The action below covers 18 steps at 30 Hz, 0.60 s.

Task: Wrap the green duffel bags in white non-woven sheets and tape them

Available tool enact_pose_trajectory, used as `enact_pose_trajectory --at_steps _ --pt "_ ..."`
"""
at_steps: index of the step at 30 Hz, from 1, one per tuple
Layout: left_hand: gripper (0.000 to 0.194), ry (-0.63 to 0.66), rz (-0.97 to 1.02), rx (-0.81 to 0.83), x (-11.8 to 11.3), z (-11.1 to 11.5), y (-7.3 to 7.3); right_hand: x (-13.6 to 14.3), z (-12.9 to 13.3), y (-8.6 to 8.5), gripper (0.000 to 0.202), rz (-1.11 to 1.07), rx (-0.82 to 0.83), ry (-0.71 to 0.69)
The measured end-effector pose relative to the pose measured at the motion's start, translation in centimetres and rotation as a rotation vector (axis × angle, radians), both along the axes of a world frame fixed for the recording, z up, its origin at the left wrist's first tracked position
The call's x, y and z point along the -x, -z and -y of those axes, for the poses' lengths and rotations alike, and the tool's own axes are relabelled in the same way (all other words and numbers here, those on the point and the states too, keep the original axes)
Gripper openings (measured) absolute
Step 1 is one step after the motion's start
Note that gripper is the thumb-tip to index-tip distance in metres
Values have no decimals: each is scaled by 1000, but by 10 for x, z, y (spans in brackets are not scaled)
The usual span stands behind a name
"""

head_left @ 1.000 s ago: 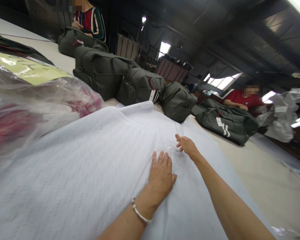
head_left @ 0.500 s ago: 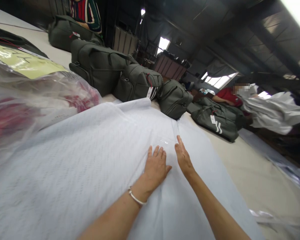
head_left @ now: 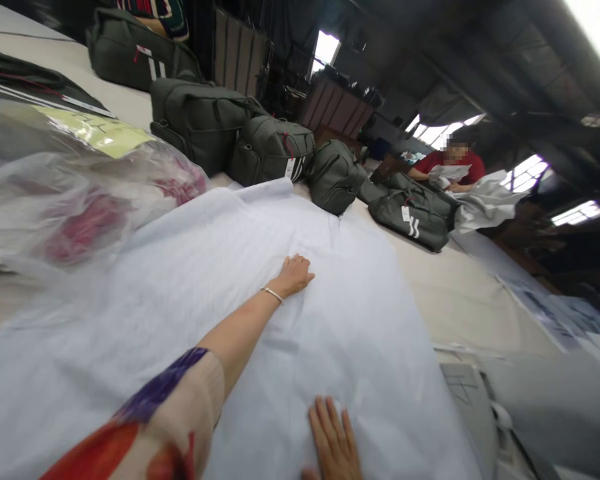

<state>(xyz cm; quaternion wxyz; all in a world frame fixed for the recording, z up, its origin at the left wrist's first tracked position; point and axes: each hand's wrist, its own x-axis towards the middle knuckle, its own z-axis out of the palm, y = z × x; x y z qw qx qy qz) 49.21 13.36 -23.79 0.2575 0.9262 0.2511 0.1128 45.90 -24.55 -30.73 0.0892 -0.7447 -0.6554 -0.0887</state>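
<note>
A large white sheet of thin material, lightly wrinkled, is spread over the table in front of me. My left hand rests far out on it, palm down, fingers somewhat bent and thumb apart; it holds nothing that I can see. A light bracelet circles that wrist. Close to the bottom edge of the view, my right hand lies flat on the sheet with its fingers stretched out. A crease runs along the sheet near the left hand.
Dark green bags stand in a row beyond the sheet. At the left lies a clear plastic package with red contents and a yellow label. A person in red handles pale material. A grey machine sits at the lower right.
My right hand has drawn back from beside the left hand toward me and now lies flat. My left hand has reached farther forward over the sheet. The view has shifted.
</note>
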Motion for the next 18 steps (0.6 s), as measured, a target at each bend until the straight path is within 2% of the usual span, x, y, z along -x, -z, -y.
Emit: enact_pose_trajectory --at_steps 3,6,9,11,13,15,17,18 --pt "33 62 -60 -66 45 25 -20 5 -5 -22 69 -65 97 -19" --pt "35 104 -105 -123 116 77 -32 6 -12 -35 64 -150 120 27" --pt "41 147 -145 -159 193 145 -29 8 -18 -52 61 -255 85 49" --pt "48 194 -141 -195 238 189 -22 15 -11 -72 60 -304 -5 96" --pt "55 262 -130 -204 273 228 -15 32 12 -98 58 -326 -111 134" --pt "60 325 -137 -177 299 259 -10 59 50 -118 55 -319 -141 117" --pt "64 363 -152 -141 318 284 -7 94 95 -124 55 -280 -80 54" --pt "66 371 -155 -128 325 294 -6 111 117 -120 59 -246 -45 11"
